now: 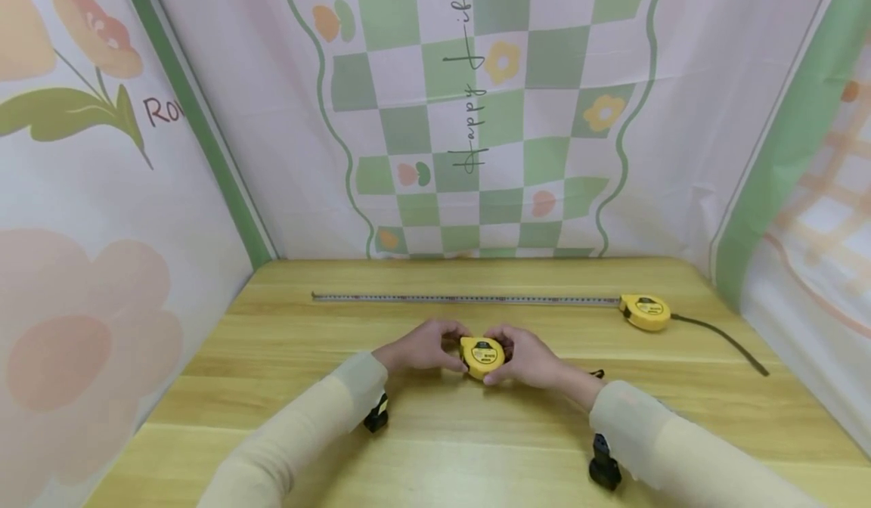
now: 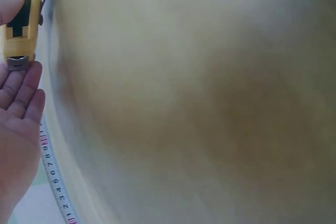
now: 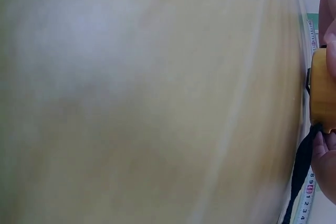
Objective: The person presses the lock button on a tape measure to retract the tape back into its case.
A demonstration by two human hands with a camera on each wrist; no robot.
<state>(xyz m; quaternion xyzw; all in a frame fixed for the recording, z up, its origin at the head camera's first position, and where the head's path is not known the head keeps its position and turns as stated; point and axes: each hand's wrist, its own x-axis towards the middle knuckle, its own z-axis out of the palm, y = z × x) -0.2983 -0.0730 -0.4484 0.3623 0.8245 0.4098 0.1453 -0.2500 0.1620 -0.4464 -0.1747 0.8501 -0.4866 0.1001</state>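
Midway along the table's near half, a yellow tape measure (image 1: pixel 483 358) is held between both hands, its round label upward. My right hand (image 1: pixel 527 357) grips its right side; in the left wrist view a thumb (image 2: pixel 11 10) lies on its black button. My left hand (image 1: pixel 427 347) curves its thumb and fingers about the left end, where the fingertips (image 2: pixel 33 70) meet the metal hook (image 2: pixel 18 63). A black strap (image 3: pixel 302 163) hangs from the case in the right wrist view. Part of the case is hidden by the hands.
Beyond the hands, a second yellow tape measure (image 1: pixel 645 312) lies on the wooden table (image 1: pixel 435 455). Its blade (image 1: pixel 469 299) stretches far to the left, and a dark strap (image 1: pixel 724 336) trails right. Patterned cloth (image 1: pixel 551 115) hangs behind and at both sides.
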